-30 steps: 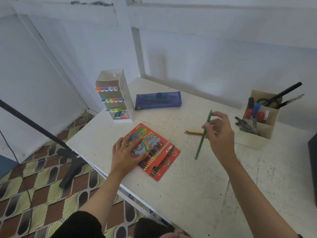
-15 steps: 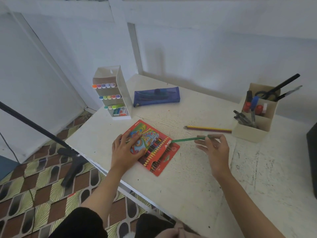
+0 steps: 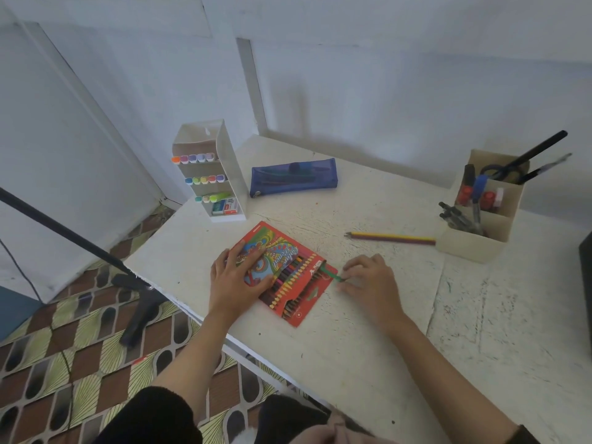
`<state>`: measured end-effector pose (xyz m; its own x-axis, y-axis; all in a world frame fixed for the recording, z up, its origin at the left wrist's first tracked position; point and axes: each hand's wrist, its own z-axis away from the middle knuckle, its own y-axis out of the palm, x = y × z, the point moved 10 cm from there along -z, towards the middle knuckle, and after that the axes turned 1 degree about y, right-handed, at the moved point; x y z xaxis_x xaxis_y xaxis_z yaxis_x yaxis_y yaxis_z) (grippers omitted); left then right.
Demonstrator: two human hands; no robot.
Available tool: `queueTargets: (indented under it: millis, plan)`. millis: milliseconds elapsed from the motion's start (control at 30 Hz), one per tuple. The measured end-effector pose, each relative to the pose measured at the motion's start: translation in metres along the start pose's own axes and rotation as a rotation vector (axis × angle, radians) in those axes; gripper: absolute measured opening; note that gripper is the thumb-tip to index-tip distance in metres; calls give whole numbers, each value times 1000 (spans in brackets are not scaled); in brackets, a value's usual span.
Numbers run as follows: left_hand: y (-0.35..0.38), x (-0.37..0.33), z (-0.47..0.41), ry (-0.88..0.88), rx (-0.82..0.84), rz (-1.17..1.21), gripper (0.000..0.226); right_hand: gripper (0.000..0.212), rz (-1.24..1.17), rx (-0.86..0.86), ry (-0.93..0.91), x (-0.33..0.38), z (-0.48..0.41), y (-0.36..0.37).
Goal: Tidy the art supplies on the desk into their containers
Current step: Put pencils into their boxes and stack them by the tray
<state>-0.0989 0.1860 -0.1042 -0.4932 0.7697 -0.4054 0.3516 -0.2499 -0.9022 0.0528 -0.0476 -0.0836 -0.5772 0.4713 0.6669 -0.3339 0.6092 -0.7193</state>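
Pressure from our flat, spread left hand (image 3: 238,283) pins the pencil box (image 3: 307,294) to the counter (image 3: 352,347), so the grip of our right hand (image 3: 373,283), clamped on 1 green pencil (image 3: 333,275) at the box's mouth, can slide it inside.

L hand (image 3: 237,278): palm down, fingers straight & spread, thumb out to the side, resting flat on the pencil box (image 3: 315,291). L wrist roughly straight. L forearm is bare and comes in from bottom-left, w/ a black sleeve (image 3: 160,418) near the elbow.

R hand (image 3: 371,283): knuckles up, fingers curled in, tips pinching the end of a green pencil (image 3: 331,273) low by the box's edge. R forearm is bare and comes in from bottom-right, w/ a dark cuff at frame edge. Hands are near each other, not touching.
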Motion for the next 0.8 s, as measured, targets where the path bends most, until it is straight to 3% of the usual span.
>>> queueTargets:
  millis: [133,367,600,800]
  plan:
    - [0,0,0,4,-4,-5,71,27,139,-42,-110,22,-10,12]
    - [-1,-2,-1,5,-12,0,71,25,22,23,-91,9,-8,17]
    - [-2,-2,-1,-2,-10,3,72,13,50,14,68,7,-23,21]
    - [-1,-1,0,-7,-3,-3,71,14,24,-21,72,4,-35,6]
